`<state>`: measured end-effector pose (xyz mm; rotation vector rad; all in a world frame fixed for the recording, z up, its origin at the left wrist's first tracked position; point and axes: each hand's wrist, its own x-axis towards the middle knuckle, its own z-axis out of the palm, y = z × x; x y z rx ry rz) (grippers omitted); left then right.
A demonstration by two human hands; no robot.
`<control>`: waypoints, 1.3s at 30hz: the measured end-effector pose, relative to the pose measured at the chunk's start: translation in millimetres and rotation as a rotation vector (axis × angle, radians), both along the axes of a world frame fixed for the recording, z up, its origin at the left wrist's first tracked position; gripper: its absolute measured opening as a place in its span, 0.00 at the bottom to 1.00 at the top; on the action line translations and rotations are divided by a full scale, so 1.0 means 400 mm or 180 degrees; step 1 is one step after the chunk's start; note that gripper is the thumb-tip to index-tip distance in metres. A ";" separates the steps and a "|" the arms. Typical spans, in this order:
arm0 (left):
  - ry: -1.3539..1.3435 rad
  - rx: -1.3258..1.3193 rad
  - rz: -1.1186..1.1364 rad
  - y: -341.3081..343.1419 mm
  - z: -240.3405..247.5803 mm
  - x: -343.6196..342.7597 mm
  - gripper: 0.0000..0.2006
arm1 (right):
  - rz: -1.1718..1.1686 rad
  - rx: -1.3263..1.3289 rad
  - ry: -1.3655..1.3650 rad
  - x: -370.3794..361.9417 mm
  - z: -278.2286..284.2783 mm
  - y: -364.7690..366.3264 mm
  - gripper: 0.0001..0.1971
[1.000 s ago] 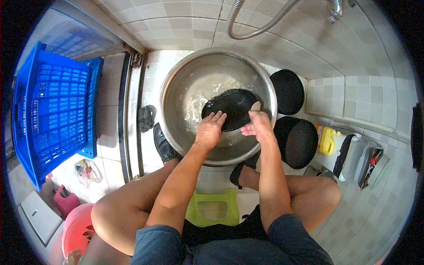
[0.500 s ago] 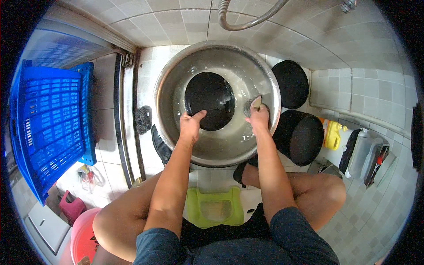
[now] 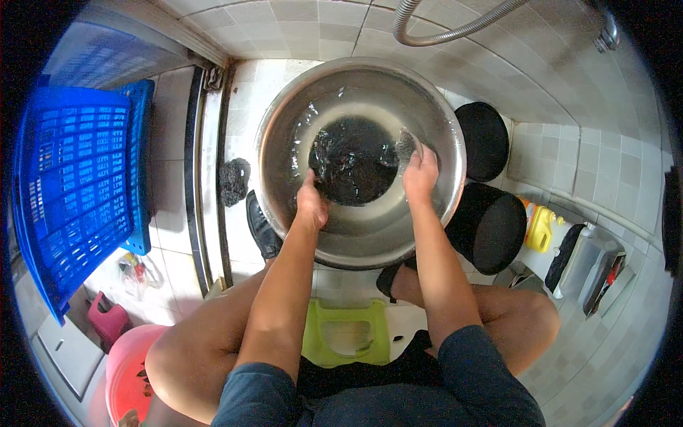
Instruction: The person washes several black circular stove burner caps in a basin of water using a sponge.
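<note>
A wide steel basin (image 3: pixel 267 160) of cloudy water stands in front of me. Under its rippling surface lies a round black dish-like piece (image 3: pixel 356 160); I cannot tell its exact kind. My left hand (image 3: pixel 311 203) grips this piece at its lower left edge, thumb up along the rim and the other fingers mostly hidden. At the basin's right side my right hand (image 3: pixel 421 174) is closed on a grey scouring pad (image 3: pixel 405 144) with a paler side, beside the black piece's right edge.
Two black round vessels (image 3: pixel 487 228) stand right of the basin, near a yellow jug (image 3: pixel 542 229). A dark scouring clump (image 3: pixel 234 181) lies left. Blue crates (image 3: pixel 78 171) stand far left, a red tub (image 3: pixel 128 363) below. A metal hose (image 3: pixel 462 32) hangs above.
The black piece has gone from showing its dry-looking top to lying under rippling water. My left thumb has shifted from its top to its edge. The right hand still holds the pad.
</note>
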<state>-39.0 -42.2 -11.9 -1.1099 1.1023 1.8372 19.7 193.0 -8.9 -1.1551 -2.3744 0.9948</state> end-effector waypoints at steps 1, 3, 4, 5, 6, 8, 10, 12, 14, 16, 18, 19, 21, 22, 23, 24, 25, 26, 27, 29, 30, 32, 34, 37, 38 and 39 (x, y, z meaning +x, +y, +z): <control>-0.0084 0.0010 0.0101 0.015 0.018 -0.001 0.25 | 0.0228 0.0219 -0.0066 0.014 0.027 -0.014 0.17; -0.0330 -0.0229 0.0066 0.040 0.048 -0.001 0.24 | 0.0670 0.0641 -0.0199 0.049 0.053 -0.044 0.24; -0.0364 -0.0253 -0.0010 0.048 0.055 -0.004 0.24 | 0.0987 0.0638 -0.0095 0.062 0.058 -0.065 0.27; -0.0414 -0.0303 -0.0075 0.045 0.048 -0.002 0.24 | 0.1315 0.0604 -0.0002 0.070 0.060 -0.103 0.30; -0.0365 -0.0111 -0.0019 0.039 0.042 0.001 0.24 | 0.1502 0.0680 -0.0250 0.077 0.062 -0.139 0.29; -0.0241 0.0255 0.0105 0.019 0.018 0.004 0.23 | 0.1923 0.0724 -0.0602 0.091 0.065 -0.221 0.28; -0.0124 0.0320 0.0186 0.026 0.008 0.005 0.24 | 0.2239 0.0484 -0.0551 0.100 0.055 -0.274 0.29; -0.0140 0.0133 0.0180 0.032 0.004 0.005 0.24 | 0.2538 0.0356 -0.0455 0.067 0.055 -0.293 0.29; 0.0180 0.0366 0.0169 0.032 0.007 0.008 0.24 | 0.2723 0.0396 -0.0405 0.005 0.058 -0.279 0.28; -0.0091 0.0331 0.0320 0.055 0.029 0.005 0.25 | 0.2968 0.0630 -0.0797 -0.052 0.038 -0.236 0.28; -0.0013 0.0500 0.0239 -0.017 -0.010 -0.003 0.26 | 0.3186 0.0675 -0.1130 -0.136 0.049 -0.241 0.30; -0.0141 0.0603 0.0108 0.033 0.011 0.000 0.26 | 0.3057 0.0799 -0.1355 -0.141 0.011 -0.181 0.32; -0.0072 0.0241 0.0026 0.039 0.047 -0.003 0.29 | 0.2636 0.0818 -0.2095 -0.176 0.018 -0.155 0.35; -0.0130 0.0096 -0.0099 0.055 0.090 -0.011 0.29 | 0.2222 0.0855 -0.2097 -0.179 0.007 -0.137 0.36; -0.0189 -0.0041 -0.0230 0.068 0.119 -0.017 0.30 | 0.1801 0.0894 -0.2099 -0.177 -0.004 -0.124 0.37; -0.0222 0.0162 -0.0241 0.072 0.090 -0.012 0.30 | 0.1609 0.0519 -0.1896 -0.170 -0.014 -0.109 0.39; -0.0206 0.0275 -0.0192 0.028 0.056 -0.014 0.31 | 0.1805 0.0614 -0.1739 -0.186 -0.006 -0.152 0.39; -0.0236 0.0472 -0.0194 0.029 0.046 -0.014 0.31 | 0.1932 0.0763 -0.1652 -0.185 -0.008 -0.165 0.38; -0.0258 0.0481 -0.0085 0.034 0.038 -0.005 0.31 | 0.2048 0.0918 -0.1569 -0.181 -0.008 -0.174 0.38; -0.0308 0.0478 0.0144 0.043 0.050 0.003 0.33 | 0.2994 0.0909 -0.2021 -0.159 0.011 -0.210 0.34; -0.0206 0.0630 0.0185 0.034 0.033 0.006 0.34 | 0.3085 0.0669 -0.1724 -0.138 0.032 -0.245 0.33; 0.0272 0.1005 0.0569 0.000 -0.008 0.016 0.34 | 0.3301 0.0359 -0.1328 -0.082 0.066 -0.298 0.31; 0.0102 0.1285 0.0992 0.019 -0.031 0.023 0.36 | 0.3216 0.0310 -0.0698 0.005 0.061 -0.303 0.28; -0.0199 0.1265 0.0775 0.034 -0.038 0.014 0.35 | 0.3126 0.0073 -0.1217 0.109 0.096 -0.298 0.31; -0.0090 0.1090 0.0574 -0.002 -0.070 0.009 0.31 | 0.3010 0.0017 -0.1244 0.131 0.116 -0.333 0.32; 0.0174 0.0874 0.0395 -0.043 -0.097 0.012 0.27 | 0.2904 -0.0047 -0.1266 0.149 0.135 -0.369 0.32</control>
